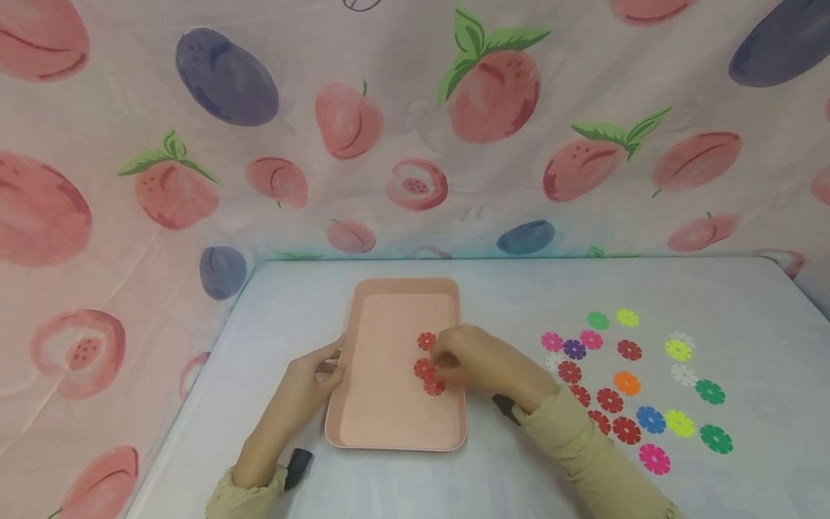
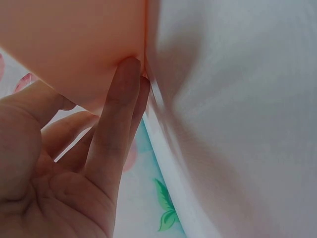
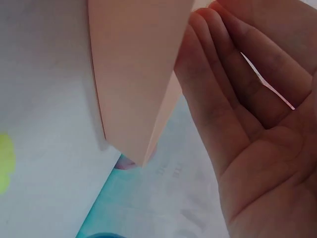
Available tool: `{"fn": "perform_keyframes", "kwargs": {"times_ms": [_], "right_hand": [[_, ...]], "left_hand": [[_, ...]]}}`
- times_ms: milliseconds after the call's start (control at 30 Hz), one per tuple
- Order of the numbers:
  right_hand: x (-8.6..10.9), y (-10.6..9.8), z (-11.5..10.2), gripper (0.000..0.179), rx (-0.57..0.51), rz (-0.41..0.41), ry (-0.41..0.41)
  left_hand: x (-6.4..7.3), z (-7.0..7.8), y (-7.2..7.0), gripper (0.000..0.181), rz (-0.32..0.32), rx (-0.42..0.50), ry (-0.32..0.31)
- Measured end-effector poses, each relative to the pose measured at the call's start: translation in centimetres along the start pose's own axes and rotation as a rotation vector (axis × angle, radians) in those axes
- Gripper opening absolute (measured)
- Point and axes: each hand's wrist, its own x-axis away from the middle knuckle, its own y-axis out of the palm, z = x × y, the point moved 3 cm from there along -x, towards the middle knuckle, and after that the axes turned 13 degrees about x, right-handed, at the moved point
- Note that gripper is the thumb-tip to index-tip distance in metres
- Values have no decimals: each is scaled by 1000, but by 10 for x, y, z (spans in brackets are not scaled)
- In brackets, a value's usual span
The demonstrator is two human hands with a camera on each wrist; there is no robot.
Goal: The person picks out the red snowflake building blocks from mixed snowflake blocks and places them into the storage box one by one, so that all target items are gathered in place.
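Note:
A shallow pink tray [image 1: 395,432] lies lengthwise on the table. My left hand [image 1: 305,382] holds its left edge, the thumb over the rim and the fingers against the outer wall, as the left wrist view [image 2: 99,148] shows. Several red snowflake discs [image 1: 426,341] lie near the tray's right side, roughly one above another. Over them is my right hand [image 1: 470,364], reaching across the right rim with bent fingers at the discs. In the right wrist view the tray wall [image 3: 133,74] hides those fingertips, so whether they pinch a disc cannot be made out.
To the right of the tray, many loose snowflake discs in several colours are scattered, such as an orange one [image 1: 627,383] and a blue one [image 1: 651,419]. The right sleeve [image 1: 583,461] overlaps a few red ones. A fruit-patterned cloth [image 1: 389,108] stands behind the table.

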Motion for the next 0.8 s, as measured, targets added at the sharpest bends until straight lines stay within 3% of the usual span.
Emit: {"fn": "perform_keyframes", "kwargs": {"times_ms": [167,800], "right_hand": [[7,-6,2,10,24,52,-52],[26,-15,20,18,24,88,-3]], "left_hand": [[0,1,0,54,2,-12,8],[0,-1,1,55,-14,1,-22]]}}
